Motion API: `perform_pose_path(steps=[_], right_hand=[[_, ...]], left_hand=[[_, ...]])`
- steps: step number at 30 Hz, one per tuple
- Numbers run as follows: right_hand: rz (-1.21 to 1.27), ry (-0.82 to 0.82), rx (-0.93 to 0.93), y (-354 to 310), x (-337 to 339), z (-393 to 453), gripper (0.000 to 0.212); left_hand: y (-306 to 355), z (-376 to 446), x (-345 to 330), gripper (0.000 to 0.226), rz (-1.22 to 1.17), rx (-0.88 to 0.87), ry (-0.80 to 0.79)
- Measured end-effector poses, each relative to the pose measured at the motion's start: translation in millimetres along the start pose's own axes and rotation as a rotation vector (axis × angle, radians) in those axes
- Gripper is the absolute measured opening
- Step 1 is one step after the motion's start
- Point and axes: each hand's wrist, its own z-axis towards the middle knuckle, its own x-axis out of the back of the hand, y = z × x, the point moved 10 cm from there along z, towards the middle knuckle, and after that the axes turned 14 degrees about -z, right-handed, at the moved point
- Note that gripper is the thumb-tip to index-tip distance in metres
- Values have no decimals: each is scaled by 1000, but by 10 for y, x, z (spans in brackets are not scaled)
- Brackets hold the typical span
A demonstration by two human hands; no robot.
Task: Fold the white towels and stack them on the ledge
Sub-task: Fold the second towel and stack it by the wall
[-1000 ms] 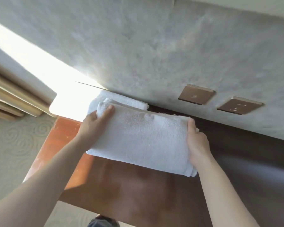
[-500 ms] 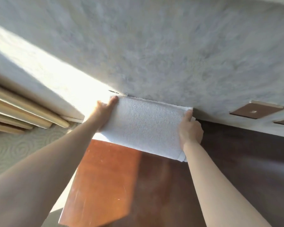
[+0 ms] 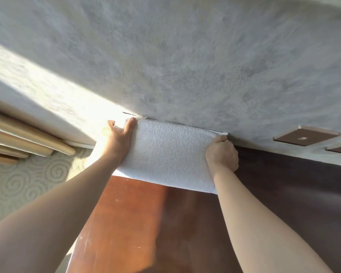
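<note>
Nearest me is the ledge (image 3: 138, 223), its wood bare and reddish on the sunlit side of the towel (image 3: 169, 154) and dark on the shaded side. The towel is my landmark: a folded white slab lying across the ledge, its far edge pushed right up against the wall (image 3: 185, 66).

My left hand (image 3: 116, 138) holds the towel's left end, fingers spread, one lying along the top face near the far corner, the others wrapped over the side. My right hand (image 3: 221, 152) grips the right end, fingers curled together round the edge; I cannot see the fingertips, they are tucked under.

Whether other towels lie beneath this one I cannot tell from here; the top towel hides whatever is below it.

My judgement: this towel is folded and as good as placed, needing only release and perhaps a squaring-up. How many towels remain unfolded is not shown.

Beyond the towel's right end, two brown plates (image 3: 305, 136) sit on the wall. Left of the towel, pale wooden slats (image 3: 28, 140) and patterned carpet (image 3: 28, 184).
</note>
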Motion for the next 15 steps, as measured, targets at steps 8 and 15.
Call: perform_pose_path(steps=[8, 15], right_hand=[[90, 429, 302, -126, 707, -579, 35], [-344, 137, 1030, -724, -47, -1236, 69]], left_hand=[[865, -1291, -130, 51, 133, -746, -121], [874, -1337, -670, 70, 477, -858, -387]])
